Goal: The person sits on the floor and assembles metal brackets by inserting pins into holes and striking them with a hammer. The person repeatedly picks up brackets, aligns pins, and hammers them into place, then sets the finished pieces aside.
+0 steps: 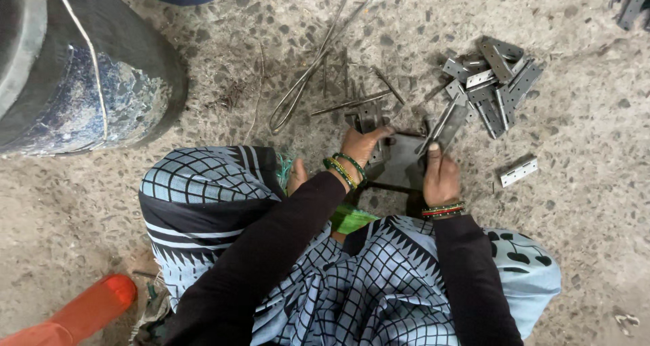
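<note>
While my left hand (pixel 362 146) grips a hinge (pixel 371 119), my right hand (pixel 440 177) presses the metal plate (pixel 401 162) on the floor (pixel 582 204), fingers curled

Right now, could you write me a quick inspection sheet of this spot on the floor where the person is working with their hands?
Surface: speckled concrete floor, dusty, with grit and bits of debris.
Job's things: dark metal block under both hands; a hinge leaf leaning at its far edge.
Clutter: pile of grey metal hinges; one folded hinge lying apart; loose wire rods.
Hands: left hand rests on the block's left edge; right hand presses its right side, finger by the hinge leaf. Bangles on both wrists.
Cables: nothing seen.
Surroundings: large dark drum at left; orange object at the bottom corner.
</note>
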